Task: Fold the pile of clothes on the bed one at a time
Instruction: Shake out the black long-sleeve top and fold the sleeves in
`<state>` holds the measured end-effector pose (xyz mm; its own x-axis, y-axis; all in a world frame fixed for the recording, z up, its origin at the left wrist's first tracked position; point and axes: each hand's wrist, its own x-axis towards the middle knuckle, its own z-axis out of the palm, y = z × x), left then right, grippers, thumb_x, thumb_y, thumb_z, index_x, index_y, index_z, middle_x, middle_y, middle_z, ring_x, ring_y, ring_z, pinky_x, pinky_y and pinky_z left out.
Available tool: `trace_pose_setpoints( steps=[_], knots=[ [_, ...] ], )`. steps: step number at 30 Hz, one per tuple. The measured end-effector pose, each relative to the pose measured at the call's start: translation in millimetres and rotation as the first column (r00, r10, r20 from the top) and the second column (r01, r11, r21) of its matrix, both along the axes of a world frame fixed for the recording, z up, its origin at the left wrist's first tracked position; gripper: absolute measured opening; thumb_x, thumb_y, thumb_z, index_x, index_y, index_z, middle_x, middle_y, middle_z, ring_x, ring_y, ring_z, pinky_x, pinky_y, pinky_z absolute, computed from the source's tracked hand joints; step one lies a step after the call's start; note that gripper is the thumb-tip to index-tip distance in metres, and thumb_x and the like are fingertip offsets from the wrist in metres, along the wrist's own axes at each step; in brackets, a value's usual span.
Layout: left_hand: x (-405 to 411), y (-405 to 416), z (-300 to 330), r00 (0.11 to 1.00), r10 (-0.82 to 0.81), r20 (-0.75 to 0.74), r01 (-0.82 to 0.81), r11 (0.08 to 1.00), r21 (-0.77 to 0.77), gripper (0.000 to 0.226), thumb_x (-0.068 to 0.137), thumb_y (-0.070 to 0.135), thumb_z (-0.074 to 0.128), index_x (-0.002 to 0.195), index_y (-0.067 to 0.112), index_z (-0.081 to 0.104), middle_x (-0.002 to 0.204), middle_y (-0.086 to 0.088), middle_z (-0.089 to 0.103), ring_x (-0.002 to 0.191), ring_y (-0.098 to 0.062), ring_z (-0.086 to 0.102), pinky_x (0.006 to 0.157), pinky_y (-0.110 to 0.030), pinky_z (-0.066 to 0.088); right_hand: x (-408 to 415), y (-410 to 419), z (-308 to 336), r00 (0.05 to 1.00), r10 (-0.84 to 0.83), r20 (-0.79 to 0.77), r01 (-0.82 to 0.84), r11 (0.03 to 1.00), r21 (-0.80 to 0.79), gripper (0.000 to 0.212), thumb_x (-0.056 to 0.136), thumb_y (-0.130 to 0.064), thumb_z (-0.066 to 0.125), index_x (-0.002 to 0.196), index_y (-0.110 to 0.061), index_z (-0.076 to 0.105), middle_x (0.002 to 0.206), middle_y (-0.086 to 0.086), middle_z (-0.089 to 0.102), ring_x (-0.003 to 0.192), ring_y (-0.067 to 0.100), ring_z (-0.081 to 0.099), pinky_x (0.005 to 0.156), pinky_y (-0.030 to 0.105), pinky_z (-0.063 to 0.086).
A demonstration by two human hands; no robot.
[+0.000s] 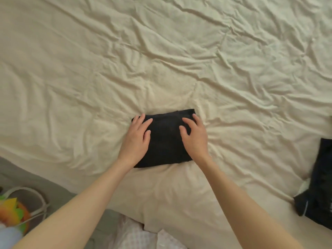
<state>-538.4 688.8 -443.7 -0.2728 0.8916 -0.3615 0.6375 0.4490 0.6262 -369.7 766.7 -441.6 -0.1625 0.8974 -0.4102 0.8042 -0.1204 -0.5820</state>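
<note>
A folded black garment (166, 139) is lying on the cream sheet of the bed (89, 78), near its front edge. The left hand (137, 137) is resting flat on the garment's left side, fingers straight and spread. The right hand (195, 136) is pressing on the right side, fingers open and slightly bent. More dark clothes (319, 186) are lying at the bed's right edge, well apart.

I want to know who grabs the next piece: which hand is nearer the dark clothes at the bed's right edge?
Right. The right hand rests on the folded black garment, on the side toward the dark clothes; the left hand rests on its far side.
</note>
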Motion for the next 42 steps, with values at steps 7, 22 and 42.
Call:
trace_pose_setpoints(
  steps=[7, 22, 42],
  knots=[
    [-19, -6, 5, 0.536, 0.718, 0.444, -0.494, 0.694, -0.524, 0.048, 0.096, 0.037, 0.048, 0.136, 0.011, 0.044, 0.133, -0.003, 0.053, 0.118, -0.019, 0.053, 0.101, -0.043, 0.044, 31, 37, 3, 0.899, -0.437, 0.018, 0.354, 0.704, -0.616, 0.061, 0.087, -0.047, 0.062, 0.131, -0.008, 0.046, 0.126, 0.005, 0.053, 0.115, 0.024, 0.051, 0.091, 0.037, 0.045],
    [-20, -11, 26, 0.516, 0.672, 0.532, -0.409, 0.738, -0.536, 0.025, 0.095, 0.033, 0.052, 0.12, 0.027, 0.05, 0.113, 0.001, 0.061, 0.097, -0.021, 0.062, 0.069, -0.037, 0.052, 34, 24, 14, 0.849, -0.48, -0.22, 0.191, 0.668, -0.72, 0.047, 0.089, -0.005, 0.061, 0.131, -0.023, 0.049, 0.11, -0.009, 0.061, 0.091, 0.012, 0.058, 0.06, 0.028, 0.049],
    [46, -57, 275, 0.708, 0.363, 0.606, -0.357, 0.924, -0.137, 0.029, 0.093, 0.035, 0.054, 0.119, 0.021, 0.054, 0.101, -0.001, 0.067, 0.094, -0.018, 0.064, 0.073, -0.038, 0.055, 125, -77, 278, 0.647, -0.462, -0.606, 0.177, 0.865, -0.47, 0.037, 0.091, -0.006, 0.055, 0.124, -0.023, 0.058, 0.114, -0.004, 0.068, 0.107, 0.015, 0.062, 0.074, 0.033, 0.053]
  ],
)
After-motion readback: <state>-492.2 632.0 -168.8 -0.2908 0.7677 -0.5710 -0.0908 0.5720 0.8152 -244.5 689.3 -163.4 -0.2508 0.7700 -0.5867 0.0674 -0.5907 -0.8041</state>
